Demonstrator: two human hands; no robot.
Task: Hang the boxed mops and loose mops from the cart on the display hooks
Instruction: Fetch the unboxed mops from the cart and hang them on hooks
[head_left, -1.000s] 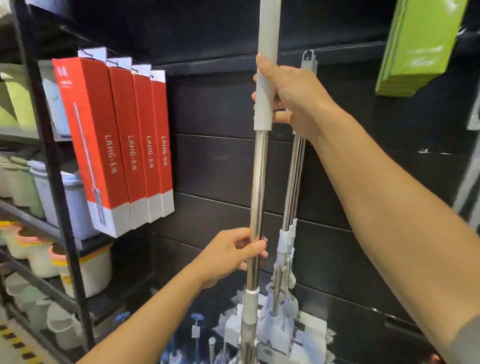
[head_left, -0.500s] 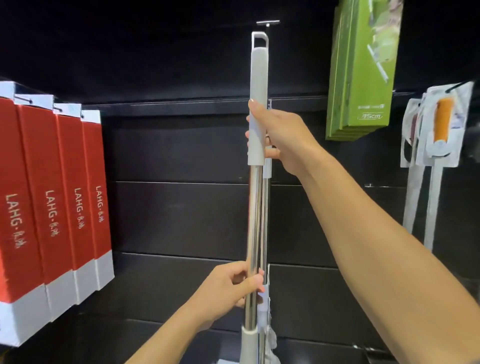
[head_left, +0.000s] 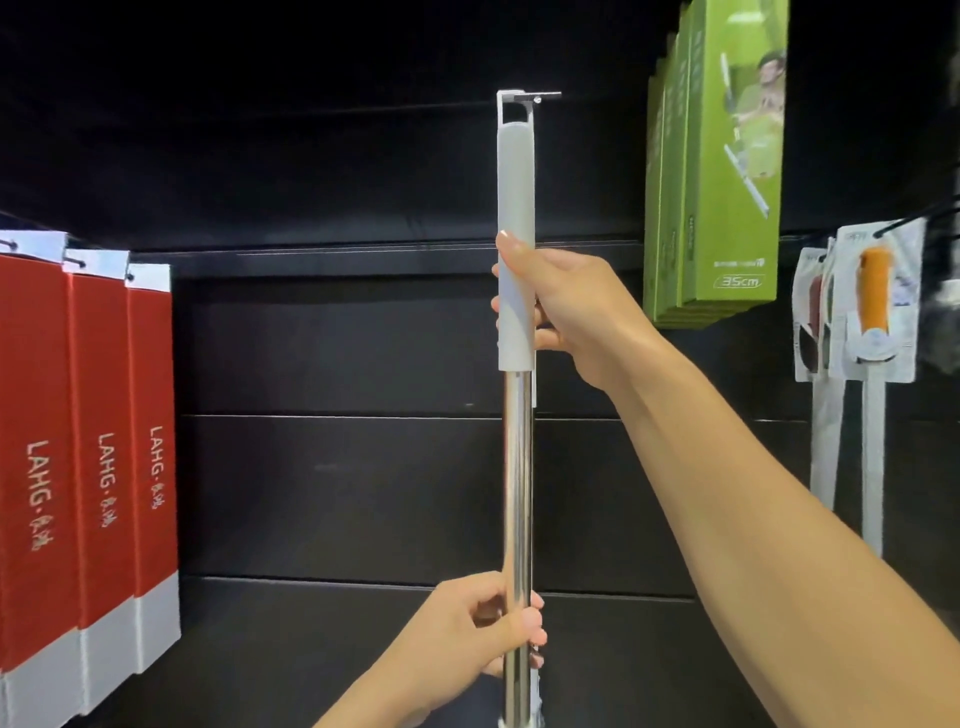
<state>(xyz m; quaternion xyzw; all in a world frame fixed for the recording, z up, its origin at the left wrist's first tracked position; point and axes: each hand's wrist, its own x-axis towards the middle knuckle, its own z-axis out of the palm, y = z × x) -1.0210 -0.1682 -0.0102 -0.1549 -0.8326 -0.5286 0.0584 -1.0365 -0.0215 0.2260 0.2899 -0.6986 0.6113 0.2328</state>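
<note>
A shop aisle: red boxed mops, green boxes and packaged brushes hang on a black display wall.

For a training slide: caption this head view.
A loose mop, gripped by left hand and right hand, loop at the display hook.

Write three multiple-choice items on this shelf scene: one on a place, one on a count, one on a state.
1. Relative to the mop, the red boxes hang:
A. to its left
B. to its right
C. above it

2. Red boxes in view:
A. one
B. three
C. six

3. The left hand:
A. hangs open
B. holds a green box
C. grips the mop's chrome shaft

Answers:
1 A: they fill the picture's left edge.
2 B: three white hang tabs show side by side.
3 C: its fingers curl round the shaft, below the right hand.
</note>
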